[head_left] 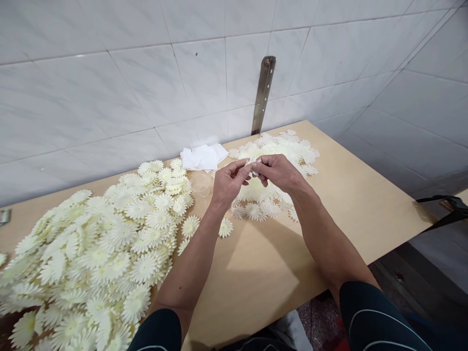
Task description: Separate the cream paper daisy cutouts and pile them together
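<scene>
My left hand (231, 181) and my right hand (275, 170) meet above the table, fingertips pinched together on a small white flower piece (253, 161). The fingers cover most of it, so its full shape is hidden. Below and behind my hands spreads a flat heap of white artificial flower petals (288, 146). To the left a much larger pile of pale yellow-white flower petals (124, 234) covers that end of the table. A single loose flower layer (225, 227) lies near my left wrist.
A clear round plastic dish (201, 183) stands left of my left hand, in front of white paper sheets (204, 157). The wooden table (365, 195) meets a tiled wall, where a metal bracket (263, 95) is fixed upright. Something black (448, 202) sticks out beyond the right corner.
</scene>
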{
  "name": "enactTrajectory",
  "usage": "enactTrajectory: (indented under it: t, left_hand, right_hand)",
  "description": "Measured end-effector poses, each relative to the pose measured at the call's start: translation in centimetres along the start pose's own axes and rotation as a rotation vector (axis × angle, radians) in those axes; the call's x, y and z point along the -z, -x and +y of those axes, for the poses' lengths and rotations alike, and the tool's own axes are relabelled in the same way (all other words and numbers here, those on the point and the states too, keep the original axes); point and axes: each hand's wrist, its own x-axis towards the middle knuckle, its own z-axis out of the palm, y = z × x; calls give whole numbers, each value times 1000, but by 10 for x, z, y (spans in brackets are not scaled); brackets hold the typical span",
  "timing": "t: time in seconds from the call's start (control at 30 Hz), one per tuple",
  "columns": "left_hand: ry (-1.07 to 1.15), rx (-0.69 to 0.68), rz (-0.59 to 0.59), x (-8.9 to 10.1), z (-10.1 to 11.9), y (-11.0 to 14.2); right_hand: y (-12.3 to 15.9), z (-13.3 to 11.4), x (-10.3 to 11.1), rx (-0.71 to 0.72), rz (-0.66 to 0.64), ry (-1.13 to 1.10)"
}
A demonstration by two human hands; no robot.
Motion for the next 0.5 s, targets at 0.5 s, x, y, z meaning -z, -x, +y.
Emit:
enactTrajectory:
  t: [0.5]
  left_hand:
    - [18, -28, 143, 3, -3, -5]
  right_hand:
    - [7, -7, 10, 12, -109, 169]
